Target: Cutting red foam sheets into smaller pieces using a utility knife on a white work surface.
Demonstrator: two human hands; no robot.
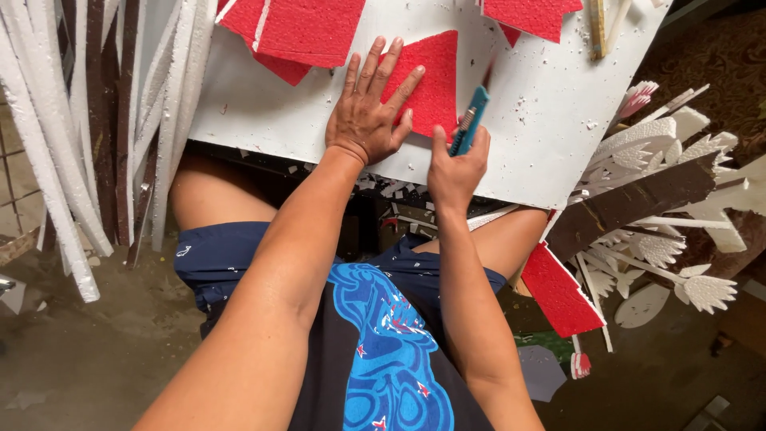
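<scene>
One red foam triangle point(435, 84) lies flat on a big white foam board point(550, 120). The board rests across the person's bare knees like a tabletop. The triangle looks rough and grainy, with a point at the top and straight sides.

The left hand point(369, 112) lies flat on the triangle with its fingers spread wide. It presses the left part of the triangle down and grips nothing.

The right hand point(457, 164) is closed around one blue cutter knife point(468, 121). The knife is long and thin. Its tip is blurred, right at the right edge of the triangle.

At the top edge of the board lie more red foam pieces. Three can be counted: one big sheet point(307, 28) at the top left, one smaller piece point(279, 68) poking out under it, and one piece point(531, 14) at the top right. One more red foam slab point(558, 291) leans beside the right knee.

Many little white crumbs point(523, 108) dot the board.

On the left stand lots of long, thin white foam strips point(48, 160), too many to count. On the right sits a heap of white foam leaf shapes point(678, 152) with jagged edges, and one dark brown bar point(638, 203) lies across them.
</scene>
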